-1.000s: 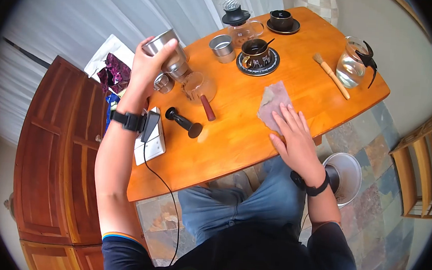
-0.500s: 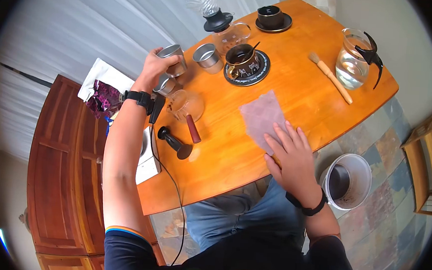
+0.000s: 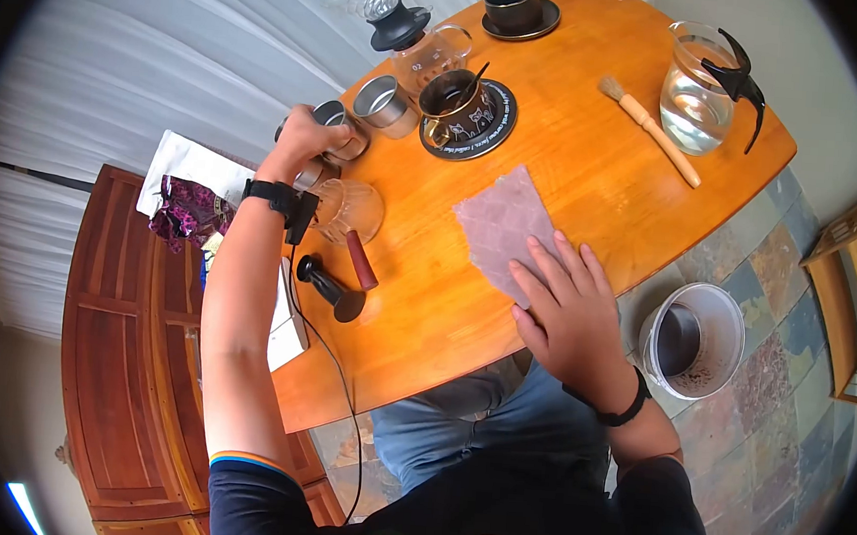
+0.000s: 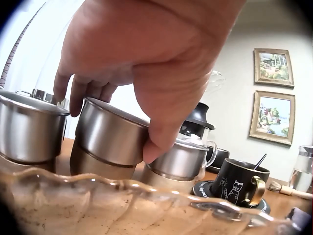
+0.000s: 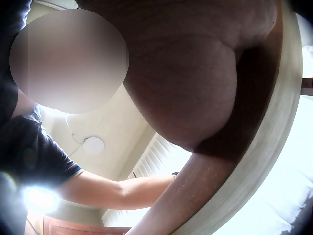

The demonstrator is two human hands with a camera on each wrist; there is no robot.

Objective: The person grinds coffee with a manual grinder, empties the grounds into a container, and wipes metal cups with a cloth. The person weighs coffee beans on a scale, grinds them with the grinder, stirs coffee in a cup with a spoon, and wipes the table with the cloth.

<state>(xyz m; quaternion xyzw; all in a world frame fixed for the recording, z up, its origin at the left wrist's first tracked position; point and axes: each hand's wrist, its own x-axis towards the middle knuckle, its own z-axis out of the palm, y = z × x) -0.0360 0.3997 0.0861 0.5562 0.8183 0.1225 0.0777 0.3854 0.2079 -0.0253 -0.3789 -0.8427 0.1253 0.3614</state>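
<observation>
My left hand (image 3: 303, 139) grips a steel cup (image 3: 331, 122) from above at the table's far left edge. In the left wrist view its fingers (image 4: 146, 63) curl round the cup's rim (image 4: 110, 137), between two other steel vessels (image 4: 29, 127) (image 4: 178, 164). My right hand (image 3: 564, 312) lies flat with spread fingers on the near corner of a purplish-grey cloth (image 3: 501, 223) spread on the wooden table (image 3: 593, 190). The right wrist view shows only the palm (image 5: 186, 73) against the table edge (image 5: 234, 161).
A steel cup (image 3: 385, 103), black mug on a saucer (image 3: 457, 101), glass server (image 3: 415, 38), second black cup (image 3: 514, 10), brush (image 3: 652, 129) and water jug (image 3: 699, 88) stand behind. Glass dripper (image 3: 348, 210), tamper (image 3: 328, 285), scale (image 3: 286, 322) lie left. A bucket (image 3: 692, 338) sits on the floor.
My left hand has brought the steel cup down from the air to table level beside the other steel vessels. The crumpled cloth now lies flat under my right hand.
</observation>
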